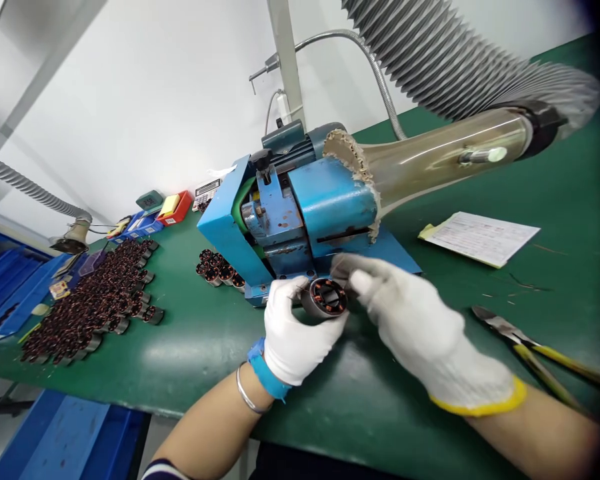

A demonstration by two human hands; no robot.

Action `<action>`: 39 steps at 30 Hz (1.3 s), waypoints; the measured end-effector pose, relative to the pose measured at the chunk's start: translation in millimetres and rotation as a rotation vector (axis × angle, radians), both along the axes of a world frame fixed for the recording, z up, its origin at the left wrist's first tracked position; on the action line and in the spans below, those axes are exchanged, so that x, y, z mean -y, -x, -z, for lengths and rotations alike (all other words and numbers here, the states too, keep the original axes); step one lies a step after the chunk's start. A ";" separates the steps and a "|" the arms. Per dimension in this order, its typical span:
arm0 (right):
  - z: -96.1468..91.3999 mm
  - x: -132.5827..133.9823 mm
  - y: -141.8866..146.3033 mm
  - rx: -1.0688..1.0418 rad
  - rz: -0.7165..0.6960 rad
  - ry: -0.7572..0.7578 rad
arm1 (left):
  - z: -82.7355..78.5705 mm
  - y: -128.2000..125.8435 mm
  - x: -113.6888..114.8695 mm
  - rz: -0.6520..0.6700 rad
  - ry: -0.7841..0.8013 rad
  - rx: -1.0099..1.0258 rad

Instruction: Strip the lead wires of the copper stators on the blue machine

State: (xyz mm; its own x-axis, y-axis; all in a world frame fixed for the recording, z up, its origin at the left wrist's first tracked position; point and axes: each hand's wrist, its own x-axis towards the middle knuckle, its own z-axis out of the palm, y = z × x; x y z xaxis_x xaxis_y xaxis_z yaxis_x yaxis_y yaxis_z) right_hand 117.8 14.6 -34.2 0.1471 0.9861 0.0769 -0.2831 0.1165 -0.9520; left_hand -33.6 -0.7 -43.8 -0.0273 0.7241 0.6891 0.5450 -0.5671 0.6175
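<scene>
My left hand (300, 333), in a white glove with a blue band at the wrist, is closed round a motor stator (325, 298). The stator is a short metal ring with copper windings, its open face turned up toward me. At the stator's right side is my right hand (405, 320), in a white knit glove with a yellow cuff. Its fingers are slightly blurred and pinched together at the thin wires coming off the stator. Just behind both hands stands a blue belt-driven machine (330, 200) with a slotted cover.
Many stators (105, 293) stand massed on the green table at left; a few more stators (215, 267) sit beside the machine. Yellow-handled cutting pliers (520, 340) and a paper sheet (480, 239) lie at right. A grey extraction hose (455, 60) hangs above.
</scene>
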 end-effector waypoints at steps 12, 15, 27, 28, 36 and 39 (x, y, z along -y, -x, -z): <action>-6.7 0.7 20.2 -0.302 -0.096 0.059 | -10.0 -12.9 -14.5 -0.001 -0.007 -0.022; -9.6 -4.4 19.6 -0.321 -0.090 0.071 | -17.5 -16.1 -19.6 -0.011 -0.011 -0.048; -21.4 -7.9 9.3 -0.379 -0.055 0.017 | -38.1 -28.9 -26.9 0.009 0.009 -0.124; -20.9 -7.0 8.6 -0.396 -0.052 0.015 | -38.2 -29.9 -25.9 0.014 0.026 -0.122; -12.3 10.5 4.3 0.016 -0.070 -0.073 | -24.5 -14.2 -3.6 0.108 0.005 -0.096; -14.1 12.3 -0.7 0.372 0.005 -0.247 | -15.9 -7.6 -1.6 0.105 0.000 -0.045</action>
State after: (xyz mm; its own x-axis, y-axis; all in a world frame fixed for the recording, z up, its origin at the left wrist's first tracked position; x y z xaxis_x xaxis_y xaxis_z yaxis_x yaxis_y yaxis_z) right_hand 118.5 2.2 -20.1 0.0694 0.9307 0.3590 0.0741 0.3541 -0.9323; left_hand -25.9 0.9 -27.9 0.0795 0.7213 0.6881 0.5094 -0.6227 0.5939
